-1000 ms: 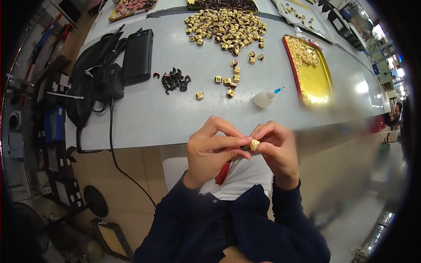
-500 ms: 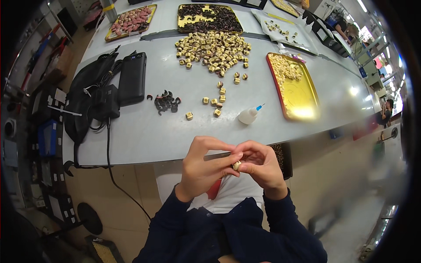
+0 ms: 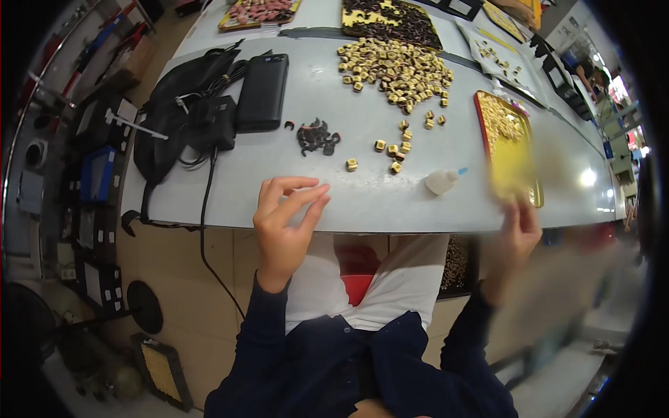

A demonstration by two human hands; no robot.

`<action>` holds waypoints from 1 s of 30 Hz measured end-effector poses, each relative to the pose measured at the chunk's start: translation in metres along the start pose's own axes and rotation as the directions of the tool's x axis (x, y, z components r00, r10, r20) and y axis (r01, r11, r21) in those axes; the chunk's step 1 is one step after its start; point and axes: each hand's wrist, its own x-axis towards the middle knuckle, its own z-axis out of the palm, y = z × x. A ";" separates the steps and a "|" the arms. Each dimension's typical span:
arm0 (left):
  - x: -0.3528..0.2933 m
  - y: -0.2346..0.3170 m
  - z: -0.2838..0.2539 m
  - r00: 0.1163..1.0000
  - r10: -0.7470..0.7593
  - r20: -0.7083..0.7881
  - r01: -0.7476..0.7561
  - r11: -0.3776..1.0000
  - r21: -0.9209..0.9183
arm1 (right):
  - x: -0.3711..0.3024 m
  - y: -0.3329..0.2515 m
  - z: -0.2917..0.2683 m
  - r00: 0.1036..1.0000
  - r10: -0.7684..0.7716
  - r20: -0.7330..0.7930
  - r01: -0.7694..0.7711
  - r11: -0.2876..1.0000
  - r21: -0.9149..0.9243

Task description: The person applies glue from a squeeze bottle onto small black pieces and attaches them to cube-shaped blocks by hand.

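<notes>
My left hand (image 3: 284, 223) is raised at the table's front edge, fingers stretched out and thumb slightly apart; no object shows between them. On the right, my right hand (image 3: 517, 233) is smeared by motion at the near end of a yellow tray (image 3: 512, 164) with a red rim. Whether its fingertips hold anything cannot be made out. Small cream pieces (image 3: 498, 120) lie in that tray's far part. A white squeeze bottle (image 3: 441, 182) with a blue tip leans on the table between my hands. Several small cream-and-dark cubes (image 3: 395, 150) lie scattered beyond it.
A large heap of cubes (image 3: 401, 70) covers the table's middle. Dark curved pieces (image 3: 317, 137) lie left of it, beside a black power bank (image 3: 263, 93) and cables. Farther back are a tray of dark pieces (image 3: 390, 24) and a tray of pink pieces (image 3: 261, 12).
My hands, together around a small cream piece before, have parted. The left moved up and left; the right swung right to the yellow tray. The cream piece no longer shows. The view has shifted.
</notes>
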 end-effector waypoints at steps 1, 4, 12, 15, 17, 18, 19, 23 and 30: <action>0.002 -0.001 0.002 1.000 -0.003 -0.004 0.003 1.000 0.004 | 0.012 0.003 0.000 1.000 0.000 0.005 0.000 1.000 0.003; 0.006 -0.005 0.013 1.000 -0.011 -0.008 0.012 0.993 0.114 | 0.041 0.020 0.022 0.968 0.079 0.240 -0.070 0.996 -0.048; 0.025 -0.011 0.057 0.972 -0.147 0.183 0.157 0.987 -0.040 | 0.040 0.044 0.042 0.982 -0.053 0.181 0.072 0.993 -0.097; 0.043 -0.003 0.065 0.981 -0.026 0.192 0.038 0.997 -0.062 | 0.033 0.048 0.035 0.994 0.030 0.105 -0.029 0.999 -0.018; 0.047 -0.001 0.066 0.982 0.034 0.186 -0.019 0.996 -0.085 | 0.029 0.051 0.031 0.993 0.113 0.036 -0.115 0.992 0.056; 0.048 -0.005 0.063 0.993 0.011 0.120 -0.006 0.999 -0.048 | 0.026 0.052 0.028 0.993 0.115 0.032 -0.117 0.991 0.060; 0.049 -0.009 0.059 0.999 -0.008 0.054 0.009 1.000 -0.013 | 0.021 0.051 0.025 0.991 0.085 0.105 -0.090 0.995 0.044; 0.059 -0.018 0.044 0.998 0.031 0.063 -0.048 0.950 0.308 | 0.015 0.034 0.028 0.945 -0.093 0.312 0.101 0.995 -0.011; 0.084 -0.020 0.041 0.942 0.091 0.322 -0.244 0.847 0.473 | 0.015 0.027 0.042 0.886 -0.194 0.421 0.202 0.979 0.027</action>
